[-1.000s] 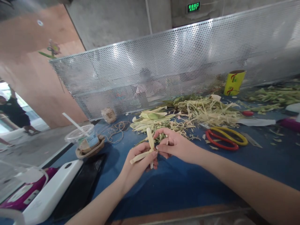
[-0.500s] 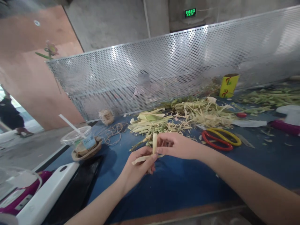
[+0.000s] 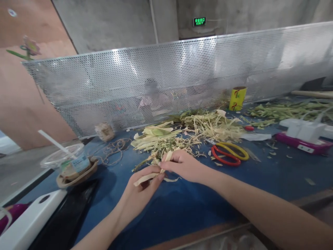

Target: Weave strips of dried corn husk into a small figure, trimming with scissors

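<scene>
My left hand (image 3: pixel 137 194) pinches a pale corn-husk strip (image 3: pixel 144 178) between thumb and fingers, low over the blue table (image 3: pixel 273 173). My right hand (image 3: pixel 183 165) is closed on a second husk strip (image 3: pixel 168 156) that crosses the first where the fingertips of both hands meet. Just beyond the hands lies a heap of husks and shreds (image 3: pixel 187 132).
Red and yellow scissors (image 3: pixel 229 154) lie right of the hands. A plastic cup with straw (image 3: pixel 69 163), twine (image 3: pixel 113 151), a white and purple device (image 3: pixel 303 137) and a yellow cup (image 3: pixel 237 98) stand around. A perforated metal screen (image 3: pixel 169 76) backs the table, a person behind it.
The view has swung to the right. My hands dropped closer to the table, and the husk strip that stood upright between them now leans over under my right fingers.
</scene>
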The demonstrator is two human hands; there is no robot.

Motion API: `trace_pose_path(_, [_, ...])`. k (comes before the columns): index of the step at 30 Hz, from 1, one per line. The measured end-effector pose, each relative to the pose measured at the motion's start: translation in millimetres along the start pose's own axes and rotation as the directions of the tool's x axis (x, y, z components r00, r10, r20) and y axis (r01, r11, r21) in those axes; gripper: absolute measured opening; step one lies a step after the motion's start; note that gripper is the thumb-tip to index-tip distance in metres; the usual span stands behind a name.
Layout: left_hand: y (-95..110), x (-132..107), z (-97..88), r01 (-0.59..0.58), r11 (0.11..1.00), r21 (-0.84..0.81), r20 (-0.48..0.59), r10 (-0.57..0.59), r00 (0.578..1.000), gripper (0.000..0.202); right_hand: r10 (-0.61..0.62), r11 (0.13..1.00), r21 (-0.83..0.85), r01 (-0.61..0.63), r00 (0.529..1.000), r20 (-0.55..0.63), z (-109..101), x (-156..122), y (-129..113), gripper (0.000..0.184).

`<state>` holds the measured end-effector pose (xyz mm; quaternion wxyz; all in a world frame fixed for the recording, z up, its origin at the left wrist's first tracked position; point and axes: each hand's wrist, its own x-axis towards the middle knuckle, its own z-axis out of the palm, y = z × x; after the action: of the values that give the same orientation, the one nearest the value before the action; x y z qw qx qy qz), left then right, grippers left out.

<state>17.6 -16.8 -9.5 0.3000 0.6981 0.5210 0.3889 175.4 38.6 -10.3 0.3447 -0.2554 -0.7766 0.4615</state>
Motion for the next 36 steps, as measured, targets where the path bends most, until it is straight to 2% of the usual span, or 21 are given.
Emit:
trace_pose_path(5, [-4, -1, -0.2, -0.006, 1.000, -0.030, 0.016, 0.007, 1.000, 0.020, 0.051, 0.997, 0.067, -0.048, 0.997, -0.058, 5, 0, 5, 0.037])
trace_pose_path(10, [-3, -2, 1.5, 0.000, 0.996, -0.084, 0.068, 0.006, 0.998, 0.022, 0.059, 0.994, 0.089, -0.055, 0.997, -0.042, 3, 0, 3, 0.034])
trace_pose_path(13, [-4, -1, 3.3, 0.078, 0.977, -0.198, 0.087, -0.062, 0.994, 0.027, 0.052, 0.999, 0.009, -0.052, 0.998, -0.026, -1, 1, 2, 0.037])
trace_pose_path(16, [-6, 1, 4.4, 0.175, 0.916, -0.360, 0.119, -0.141, 0.983, 0.036, 0.062, 0.996, -0.064, -0.064, 0.997, -0.041, -3, 3, 4, 0.041])
trace_pose_path(18, [-8, 1, 4.8, 0.192, 0.876, -0.441, 0.120, -0.155, 0.981, 0.043, 0.074, 0.993, -0.084, -0.079, 0.996, -0.054, -3, 4, 6, 0.041])
trace_pose_path(21, [-8, 0, 6.0, 0.169, 0.849, -0.501, 0.058, -0.162, 0.985, 0.057, 0.086, 0.995, -0.056, -0.089, 0.995, -0.051, 0, 4, 8, 0.038])
trace_pose_path(24, [-9, -1, 7.5, 0.169, 0.854, -0.492, 0.043, -0.170, 0.985, 0.071, 0.082, 0.994, 0.071, -0.082, 0.997, 0.003, 4, 3, 9, 0.040])
trace_pose_path(28, [-11, -1, 8.5, 0.172, 0.888, -0.427, 0.099, -0.143, 0.985, 0.071, 0.007, 0.970, 0.238, -0.050, 0.984, 0.179, 7, 1, 9, 0.031])
trace_pose_path(32, [-12, 0, 7.4, 0.168, 0.944, -0.283, 0.119, -0.140, 0.983, 0.052, 0.011, 0.982, 0.185, -0.036, 0.991, 0.134, 9, 1, 11, 0.022])
trace_pose_path(36, [-13, -1, 5.6, 0.106, 0.988, -0.113, 0.102, -0.094, 0.990, 0.061, 0.017, 0.979, 0.201, -0.045, 0.990, 0.137, 10, 0, 15, 0.016])
